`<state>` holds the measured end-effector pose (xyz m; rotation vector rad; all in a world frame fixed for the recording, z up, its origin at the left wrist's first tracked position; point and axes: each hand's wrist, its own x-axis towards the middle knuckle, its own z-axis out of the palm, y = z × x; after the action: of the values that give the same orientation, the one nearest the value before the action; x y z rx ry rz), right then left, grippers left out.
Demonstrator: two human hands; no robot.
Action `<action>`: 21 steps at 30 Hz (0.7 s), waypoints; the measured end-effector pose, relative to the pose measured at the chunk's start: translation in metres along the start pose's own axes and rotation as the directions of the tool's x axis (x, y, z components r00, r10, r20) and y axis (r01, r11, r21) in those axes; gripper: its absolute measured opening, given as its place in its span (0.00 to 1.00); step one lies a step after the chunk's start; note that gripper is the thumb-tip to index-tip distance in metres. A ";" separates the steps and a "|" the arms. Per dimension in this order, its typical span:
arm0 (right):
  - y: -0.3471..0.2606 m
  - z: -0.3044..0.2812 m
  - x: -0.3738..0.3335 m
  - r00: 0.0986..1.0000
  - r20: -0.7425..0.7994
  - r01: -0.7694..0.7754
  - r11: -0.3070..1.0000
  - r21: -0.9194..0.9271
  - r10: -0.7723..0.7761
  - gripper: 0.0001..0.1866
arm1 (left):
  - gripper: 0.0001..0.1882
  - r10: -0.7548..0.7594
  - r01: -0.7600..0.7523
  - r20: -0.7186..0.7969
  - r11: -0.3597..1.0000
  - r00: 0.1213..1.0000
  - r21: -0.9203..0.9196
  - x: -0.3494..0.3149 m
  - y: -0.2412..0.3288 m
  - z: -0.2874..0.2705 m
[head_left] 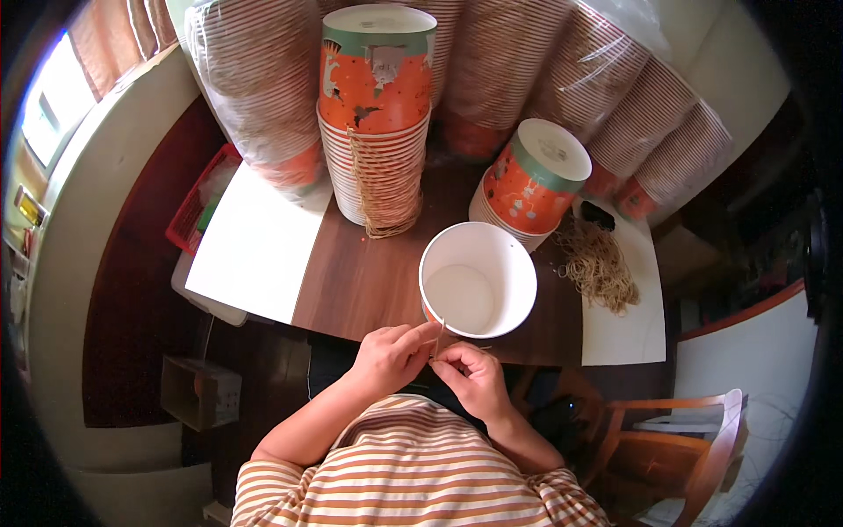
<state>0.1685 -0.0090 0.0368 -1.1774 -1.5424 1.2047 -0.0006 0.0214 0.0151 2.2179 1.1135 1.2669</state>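
Observation:
A paper bucket, white inside with a bit of orange outside, stands at the table's near edge, its open mouth tipped toward me. Against its near rim, my left hand is closed, with fingertips pinching a thin pale cord. My right hand is just to the right, thumb and forefinger pinched on the same cord. Where the cord meets the bucket is hidden by my fingers. Beyond the bucket, a tall upside-down stack of orange and green buckets has many tan cord loops hanging down its side.
A shorter bucket stack stands at the right, beside a loose heap of tan cord. Plastic-wrapped bucket stacks line the back. White sheets lie on the brown table. A red basket is at left, a wooden chair lower right.

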 end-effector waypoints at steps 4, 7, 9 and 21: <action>0.012 0.000 -0.002 1.000 -0.003 -0.021 0.996 0.090 0.021 0.05 | 0.17 0.129 -0.139 0.074 0.978 0.989 0.158 0.004 0.003 -0.003; 0.012 -0.002 -0.004 0.998 0.026 -0.063 0.991 0.122 0.060 0.05 | 0.15 0.162 -0.174 0.078 0.968 0.984 0.182 0.005 0.004 -0.003; 0.010 -0.002 -0.004 0.998 0.026 -0.061 0.986 0.152 0.058 0.05 | 0.14 0.192 -0.194 0.024 0.971 0.981 0.143 0.005 0.001 0.001; 0.012 0.011 0.007 0.859 -0.145 0.273 0.677 -0.683 -0.492 0.06 | 0.05 -0.464 0.417 -0.105 0.859 0.880 -0.298 -0.017 0.022 0.012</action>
<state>0.1589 -0.0031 0.0233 -1.2849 -1.8844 0.1497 0.0149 -0.0050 0.0130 1.5575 1.3315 1.3258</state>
